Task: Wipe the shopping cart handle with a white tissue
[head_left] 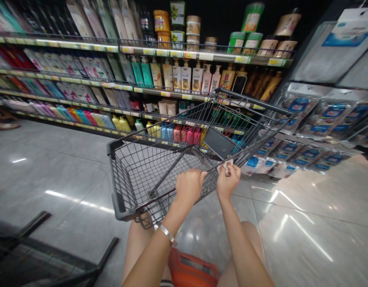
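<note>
Shopping cart [160, 198] stands on the grey tiled floor [82, 175] right in front of the person, just above the knees [252, 235] in view; wire basket, dark plastic corners; handle bar [255, 102] at the far upper right, grey panel [219, 142] inside the basket on the handle side; no loose goods visible through the mesh.

Left hand [189, 184] is wrapped over the cart's near top rail, fingers curled, thumb pointing right along it; silvery bracelet [168, 235] on that wrist; right hand [228, 181] is just beside it, further toward the handle, pinching a crumpled pale wad [225, 166] against the same rail; cloth or tissue, cannot tell which.

Behind the cart: long shelf unit [160, 52], several tiers, yellow and white price tags along the edges; pump bottles [185, 75] mid-tier, tubs [192, 26] on the upper tier, more coloured bottles low down; right side, hanging packets [331, 115] with blue labels in rows; red-orange object [198, 271] between the legs, partly hidden by the left forearm, type unclear; dark frame [103, 255] at lower left, blurred; another person's foot [6, 125] at the left edge, near the shelf base.
</note>
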`<state>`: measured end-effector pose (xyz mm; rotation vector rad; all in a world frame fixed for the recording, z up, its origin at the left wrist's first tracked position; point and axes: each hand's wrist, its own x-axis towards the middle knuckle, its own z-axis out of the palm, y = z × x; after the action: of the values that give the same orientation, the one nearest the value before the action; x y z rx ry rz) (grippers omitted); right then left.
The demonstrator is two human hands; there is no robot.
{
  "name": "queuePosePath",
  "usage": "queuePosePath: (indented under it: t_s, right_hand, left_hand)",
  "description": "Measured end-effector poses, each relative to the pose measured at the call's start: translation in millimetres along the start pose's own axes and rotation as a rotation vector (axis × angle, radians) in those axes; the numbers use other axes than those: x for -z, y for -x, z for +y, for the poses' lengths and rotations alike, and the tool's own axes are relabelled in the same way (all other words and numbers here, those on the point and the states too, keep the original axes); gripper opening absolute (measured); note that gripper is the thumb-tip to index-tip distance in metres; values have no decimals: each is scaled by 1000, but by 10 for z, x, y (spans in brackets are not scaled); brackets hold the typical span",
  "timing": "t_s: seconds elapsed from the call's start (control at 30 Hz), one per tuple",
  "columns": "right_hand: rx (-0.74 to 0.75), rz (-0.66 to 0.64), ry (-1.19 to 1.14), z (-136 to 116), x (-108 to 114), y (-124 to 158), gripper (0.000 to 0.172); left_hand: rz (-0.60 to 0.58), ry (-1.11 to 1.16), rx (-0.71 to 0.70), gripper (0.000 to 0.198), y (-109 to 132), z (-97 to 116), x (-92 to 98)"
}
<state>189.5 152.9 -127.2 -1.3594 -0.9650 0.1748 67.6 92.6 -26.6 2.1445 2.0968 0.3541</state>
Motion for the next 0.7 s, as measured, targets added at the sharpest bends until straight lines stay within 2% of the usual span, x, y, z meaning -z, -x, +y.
queuePosePath:
  t_s: [0.23,0.4,0.47,0.57,0.7]
  right_hand:
    - [-91,22,-11,-49,8,332,31]
    - [-264,-120,-61,126,-18,775,34]
    - [-309,-158,-75,230,0,865,35]
    - [-331,-184,-97,297,59,784,36]
    - [-349,-88,-192,119,127,419,41]
  left_hand:
    - [-19,-13,37,40,29,40,-36]
    - [-12,-22,39,42,5,44,-87]
    - [-9,-24,35,42,-1,46,-94]
    - [-7,-28,37,42,-3,50,-86]
    - [-21,-25,56,42,2,62,-66]
